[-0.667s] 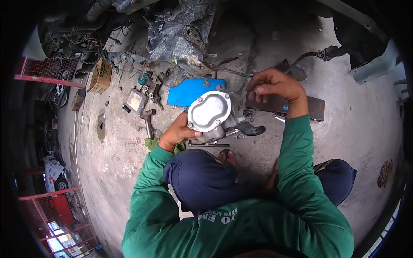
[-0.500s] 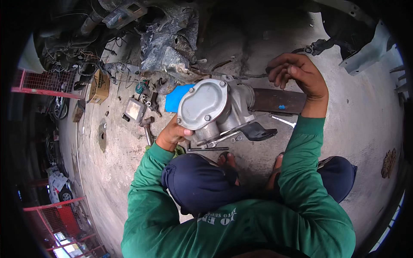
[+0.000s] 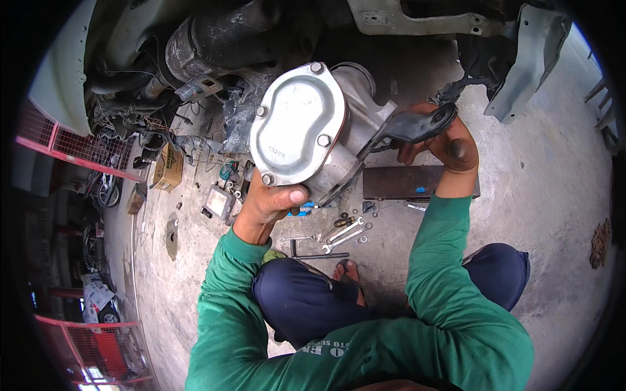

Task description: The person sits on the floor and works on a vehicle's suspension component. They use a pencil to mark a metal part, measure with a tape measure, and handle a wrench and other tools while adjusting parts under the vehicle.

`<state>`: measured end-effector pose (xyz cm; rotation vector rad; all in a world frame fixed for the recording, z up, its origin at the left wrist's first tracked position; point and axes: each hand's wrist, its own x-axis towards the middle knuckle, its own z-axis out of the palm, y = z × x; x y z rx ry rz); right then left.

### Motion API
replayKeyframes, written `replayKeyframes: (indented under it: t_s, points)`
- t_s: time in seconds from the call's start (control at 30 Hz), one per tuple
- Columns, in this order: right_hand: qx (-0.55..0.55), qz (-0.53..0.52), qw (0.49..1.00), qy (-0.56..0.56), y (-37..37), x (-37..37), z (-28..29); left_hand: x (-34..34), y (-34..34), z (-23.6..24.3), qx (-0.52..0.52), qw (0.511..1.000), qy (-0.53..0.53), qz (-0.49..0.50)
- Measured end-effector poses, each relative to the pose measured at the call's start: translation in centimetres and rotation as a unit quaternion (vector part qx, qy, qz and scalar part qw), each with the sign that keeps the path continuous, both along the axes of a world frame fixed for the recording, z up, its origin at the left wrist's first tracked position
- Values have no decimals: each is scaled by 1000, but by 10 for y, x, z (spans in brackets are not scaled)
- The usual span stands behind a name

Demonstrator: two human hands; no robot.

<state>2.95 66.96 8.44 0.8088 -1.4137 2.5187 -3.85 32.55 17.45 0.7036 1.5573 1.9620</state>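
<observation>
My left hand [image 3: 270, 199] supports a silver cast metal housing [image 3: 300, 124] from its lower left, thumb pressed along the near side. Bolts hold a rounded cover on the housing's upper face. From its right side a black metal arm [image 3: 417, 126] sticks out toward my right hand [image 3: 456, 146]. That hand is curled around the arm's outer end, with several fingers partly hidden behind it. The housing is lifted above the floor and tilted.
On the concrete lie wrenches [image 3: 345, 236], a black bar [image 3: 323, 255], a hammer-like tool with a grey block [image 3: 220, 202], a dark brown flat case [image 3: 391, 182] and a cardboard box [image 3: 167, 166]. Vehicle parts [image 3: 215, 49] overhang the far side. A red mesh fence [image 3: 85, 143] stands left.
The housing has risen and come closer to the vehicle, tilting as it moved. My right hand, raised and apart before, has come down to the black arm. Wrenches underneath are now uncovered.
</observation>
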Motion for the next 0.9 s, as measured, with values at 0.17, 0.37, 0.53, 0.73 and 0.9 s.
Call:
replayKeyframes:
  t_s: [0.17, 0.37, 0.53, 0.73, 0.9]
  points:
    - [-23, -28, 999, 27, -17, 22, 27, 25, 16, 30, -43, 999, 9, -8]
    - [-37, -202, 978, -15, -29, 59, 52, 41, 29, 39, -158, 942, 294, -32]
    - [-69, -281, 956, -47, -48, 67, 66, 40, 64, 31, -119, 856, 498, -63]
    - [-33, -299, 953, -20, -31, 35, 43, 2, 102, -37, -77, 818, 569, -18]
    - [-200, -300, 928, -94, -30, -2, -1, -30, 117, -76, -101, 799, 593, 20]
